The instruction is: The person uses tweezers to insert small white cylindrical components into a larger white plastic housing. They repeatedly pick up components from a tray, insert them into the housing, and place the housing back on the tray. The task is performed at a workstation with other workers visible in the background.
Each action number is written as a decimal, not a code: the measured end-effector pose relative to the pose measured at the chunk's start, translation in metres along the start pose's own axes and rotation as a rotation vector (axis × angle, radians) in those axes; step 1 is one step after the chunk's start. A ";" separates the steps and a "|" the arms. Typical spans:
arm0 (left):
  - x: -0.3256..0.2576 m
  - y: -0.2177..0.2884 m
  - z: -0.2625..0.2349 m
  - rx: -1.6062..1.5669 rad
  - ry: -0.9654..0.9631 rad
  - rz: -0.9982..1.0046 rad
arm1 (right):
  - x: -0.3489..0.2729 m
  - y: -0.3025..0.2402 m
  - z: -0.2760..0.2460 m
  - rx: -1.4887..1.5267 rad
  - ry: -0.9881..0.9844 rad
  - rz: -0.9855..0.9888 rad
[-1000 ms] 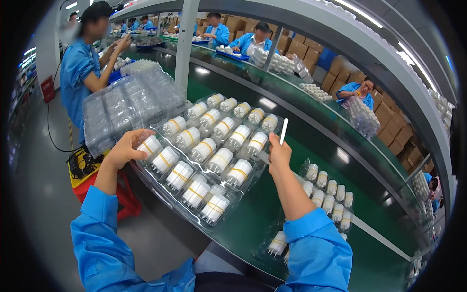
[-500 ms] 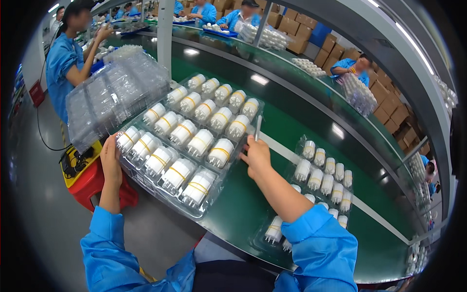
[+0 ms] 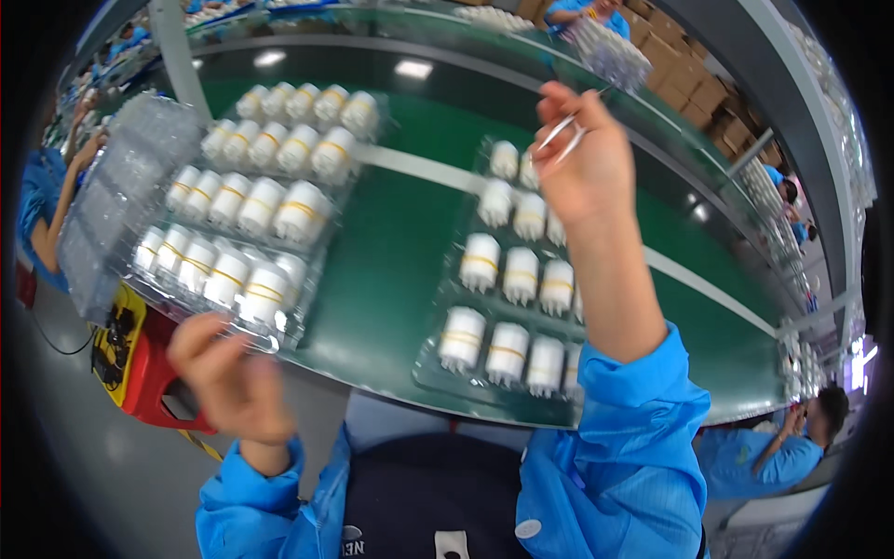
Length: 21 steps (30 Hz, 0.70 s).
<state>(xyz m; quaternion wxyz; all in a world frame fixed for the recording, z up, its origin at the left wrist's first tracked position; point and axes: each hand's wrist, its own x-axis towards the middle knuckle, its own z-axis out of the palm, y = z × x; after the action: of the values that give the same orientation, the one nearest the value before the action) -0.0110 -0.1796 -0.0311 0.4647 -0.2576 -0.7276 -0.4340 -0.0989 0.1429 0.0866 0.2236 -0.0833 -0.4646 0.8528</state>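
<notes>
A clear plastic tray (image 3: 321, 252) lies on the green belt at the left, filled with rows of white cylindrical parts (image 3: 301, 212) with metal pins and yellow bands. My left hand (image 3: 228, 377) is beside its near edge, blurred, fingers loosely apart and nothing seen in them. My right hand (image 3: 591, 158) is raised over the far side of a second tray (image 3: 428, 365), closed around silver metal tweezers (image 3: 561, 140). This tray carries similar white parts (image 3: 480, 263), and my right forearm hides some of them.
Empty-looking clear trays (image 3: 126, 196) are stacked at the left, near a co-worker's blue sleeve (image 3: 42, 214). A red stool (image 3: 158, 382) with a yellow bin (image 3: 116, 359) stands below. A grey post (image 3: 177, 61) rises at the belt's far left. Another person (image 3: 778, 447) sits at the right.
The first tray, earlier held tilted between both hands, now lies on the belt farther left. My right hand has moved off it, up and right with the tweezers; my left hand has come nearer.
</notes>
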 end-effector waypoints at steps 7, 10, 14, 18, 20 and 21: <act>-0.012 0.055 0.115 -0.182 -0.787 -0.242 | -0.082 -0.038 -0.107 0.072 -0.186 -0.020; -0.028 0.065 0.127 -0.150 -0.822 -0.187 | -0.120 -0.014 -0.140 -0.194 0.047 -0.057; -0.034 0.085 0.122 -0.184 -0.798 -0.117 | -0.149 0.012 -0.168 -0.349 0.164 -0.102; -0.032 0.096 0.108 -0.131 -0.797 0.018 | -0.163 0.017 -0.177 -0.321 0.209 -0.184; -0.045 0.089 0.110 -0.313 -0.834 -0.062 | -0.165 0.021 -0.178 -0.274 0.229 -0.242; -0.045 0.088 0.112 -0.324 -0.777 -0.045 | -0.166 0.022 -0.179 -0.249 0.233 -0.257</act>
<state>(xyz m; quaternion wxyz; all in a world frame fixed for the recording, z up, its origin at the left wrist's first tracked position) 0.0261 -0.0374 -0.0591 0.0995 -0.4557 -0.7766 -0.4235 0.1044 0.1919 -0.0417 0.3708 -0.1484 -0.5442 0.7378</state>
